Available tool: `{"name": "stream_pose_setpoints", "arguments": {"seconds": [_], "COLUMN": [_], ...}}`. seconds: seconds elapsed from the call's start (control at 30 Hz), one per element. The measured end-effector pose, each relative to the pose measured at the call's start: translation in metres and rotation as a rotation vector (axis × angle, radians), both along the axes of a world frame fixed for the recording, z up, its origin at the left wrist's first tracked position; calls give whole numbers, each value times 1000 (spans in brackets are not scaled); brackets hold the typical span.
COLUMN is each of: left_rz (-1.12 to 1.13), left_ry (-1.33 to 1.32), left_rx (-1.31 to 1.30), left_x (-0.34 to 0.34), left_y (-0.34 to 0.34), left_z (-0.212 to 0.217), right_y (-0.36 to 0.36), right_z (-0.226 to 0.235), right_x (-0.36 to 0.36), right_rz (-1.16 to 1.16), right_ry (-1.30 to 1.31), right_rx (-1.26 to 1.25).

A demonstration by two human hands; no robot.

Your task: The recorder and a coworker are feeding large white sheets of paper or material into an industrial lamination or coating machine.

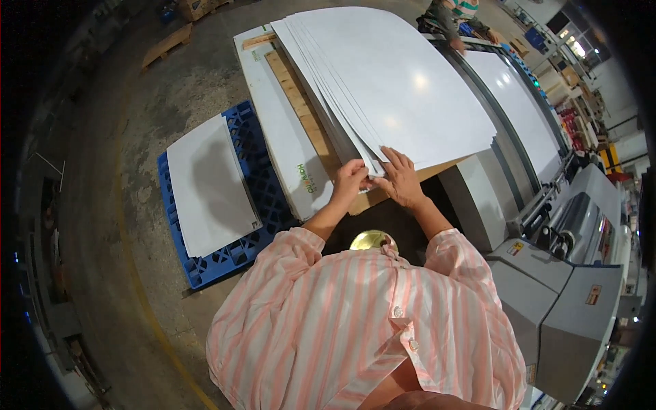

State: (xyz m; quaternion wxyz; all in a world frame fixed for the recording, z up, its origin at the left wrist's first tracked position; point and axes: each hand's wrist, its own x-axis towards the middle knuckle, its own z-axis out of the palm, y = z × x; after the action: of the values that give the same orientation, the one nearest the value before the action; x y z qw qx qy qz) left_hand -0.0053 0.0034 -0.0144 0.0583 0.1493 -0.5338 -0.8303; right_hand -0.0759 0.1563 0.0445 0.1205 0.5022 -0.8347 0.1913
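Observation:
A large stack of white sheets (383,75) lies before me, its left edges slightly fanned. At its near left corner my left hand (350,179) has its fingers bent and pinched on the sheet edges. Close beside it, my right hand (399,179) rests at the same corner, its fingers on top of the upper sheets and its thumb toward the edge. The fingertips of both hands almost meet. Under the stack, wooden strips (295,89) show along its left side, above a white board (273,130) with printing.
On the left, a blue plastic pallet (244,130) bears a smaller white sheet stack (205,184). A grey machine (547,280) with rollers stands at my right. Across the stack, another person's arm (447,31) reaches toward the machine's rail. Below my hands sits a round yellowish metallic thing (370,240).

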Motion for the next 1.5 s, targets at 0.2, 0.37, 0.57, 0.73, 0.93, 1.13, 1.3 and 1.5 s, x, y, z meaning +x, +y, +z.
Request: {"name": "stream_pose_setpoints", "arguments": {"seconds": [0.2, 0.37, 0.57, 0.73, 0.93, 1.13, 1.3, 1.5], "left_rz": [10, -90, -130, -65, -78, 202, 19, 28], "left_ry": [185, 362, 429, 615, 274, 203, 167, 184], "left_rx": [-1007, -1423, -1609, -1589, -1462, -15, 635, 546], "left_x": [-1, 15, 14, 12, 18, 9, -3, -4], "left_y": [-18, -10, -10, -15, -5, 20, -4, -1], "left_z": [22, 9, 10, 22, 27, 23, 12, 12], "right_y": [-3, -13, 5, 8, 0, -4, -25, -28], "right_z": [11, 45, -6, -15, 27, 35, 34, 41], "right_x": [-34, -22, -8, -14, -13, -9, 12, 12], "right_rz": [-159, -266, -108, -132, -103, -45, -321, -373], "right_ry": [-301, -337, -166, 3, 82, 90, -151, -209], "right_rx": [-220, -587, -44, 82, -38, 159, 187, 212]}}
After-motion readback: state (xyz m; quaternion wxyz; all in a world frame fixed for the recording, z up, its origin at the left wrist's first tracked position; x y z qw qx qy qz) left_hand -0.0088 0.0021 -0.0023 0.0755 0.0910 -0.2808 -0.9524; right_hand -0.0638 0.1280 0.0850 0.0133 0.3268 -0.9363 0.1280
